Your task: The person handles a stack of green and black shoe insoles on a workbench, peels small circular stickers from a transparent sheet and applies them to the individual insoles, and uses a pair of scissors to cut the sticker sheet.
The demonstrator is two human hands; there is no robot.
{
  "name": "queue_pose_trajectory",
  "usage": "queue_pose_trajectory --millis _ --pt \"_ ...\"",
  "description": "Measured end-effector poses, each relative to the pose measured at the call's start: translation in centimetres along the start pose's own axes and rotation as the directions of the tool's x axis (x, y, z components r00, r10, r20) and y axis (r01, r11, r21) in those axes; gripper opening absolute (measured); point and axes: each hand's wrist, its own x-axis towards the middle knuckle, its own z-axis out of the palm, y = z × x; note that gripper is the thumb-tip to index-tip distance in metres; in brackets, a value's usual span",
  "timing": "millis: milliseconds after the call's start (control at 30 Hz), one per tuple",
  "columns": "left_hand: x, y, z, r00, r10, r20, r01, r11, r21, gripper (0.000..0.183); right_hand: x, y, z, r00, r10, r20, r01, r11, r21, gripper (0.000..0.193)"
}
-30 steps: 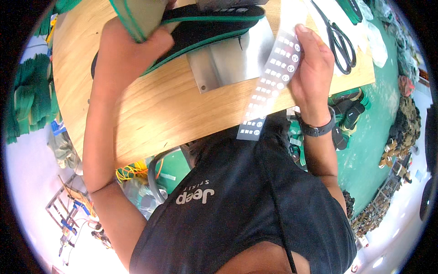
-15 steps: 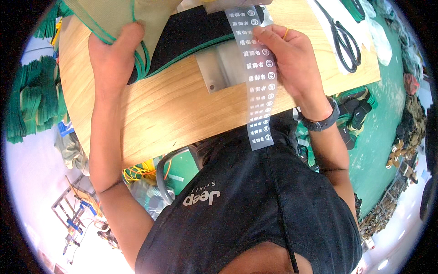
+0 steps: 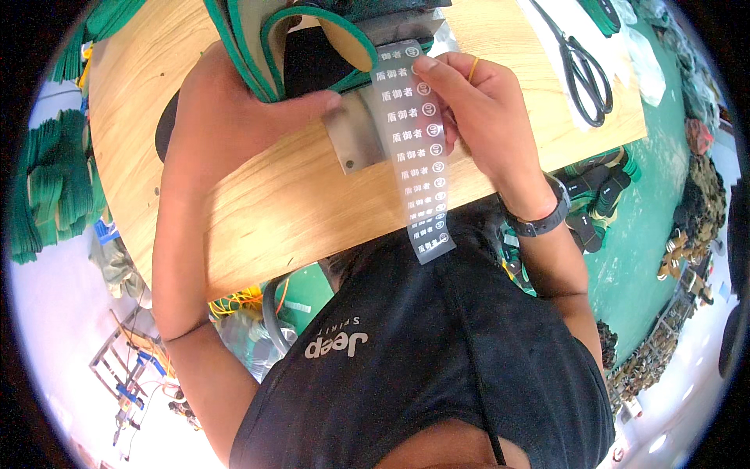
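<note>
My left hand [image 3: 223, 117] is around the lower end of several tan fabric pieces with green edging [image 3: 266, 59], which stand bent and curl over to the right. Its thumb stretches right toward a flat metal plate [image 3: 355, 141]; its other fingers are mostly hidden. Between the thumb and forefinger of my right hand [image 3: 473, 102] is the edge of a translucent label strip [image 3: 410, 137] printed with repeating white marks. The strip hangs over the table's near edge, its lower end against my black shirt. Its upper end lies beside the green edging.
Black-handled scissors [image 3: 584, 82] lie on white paper at the wooden table's [image 3: 258, 227] right. A dark machine part [image 3: 398, 27] stands at the far edge. Green-edged bundles [image 3: 58, 172] are stacked at left, and more pieces [image 3: 598, 199] sit below the table's right side.
The fabric pieces went from lying fanned out to standing bent and curled. My left hand turned, its thumb now reaching right. My right hand and the label strip shifted slightly left.
</note>
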Motion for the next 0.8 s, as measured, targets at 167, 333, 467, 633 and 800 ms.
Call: queue_pose_trajectory --millis 167,333,467,633,800 --pt "0.1 -1.7 -0.1 0.990 0.132 0.045 -0.133 0.991 0.025 0.069 0.7 1.5 -0.1 0.975 -0.219 0.029 0.220 0.972 -0.078 0.030" --pt "-0.4 -1.0 -0.9 0.998 0.061 0.001 -0.061 0.992 0.111 0.080 -0.7 0.8 -1.2 0.934 -0.036 -0.355 0.186 0.899 0.397 0.025" --pt "-0.4 -0.2 -2.1 0.971 -0.146 -0.191 0.130 0.987 -0.097 0.019 -0.3 0.9 -2.0 0.997 -0.008 -0.076 0.020 0.987 0.159 0.024" --pt "-0.6 -1.9 -3.1 0.900 -0.283 -0.332 0.167 0.926 -0.338 0.018 1.1 0.4 -0.8 0.999 0.019 0.047 -0.022 0.997 0.068 0.027" --pt "-0.5 -1.7 -2.9 0.905 -0.242 -0.348 0.130 0.940 -0.316 0.019 1.1 0.9 -0.6 1.000 0.007 -0.005 -0.006 0.999 0.040 0.030"
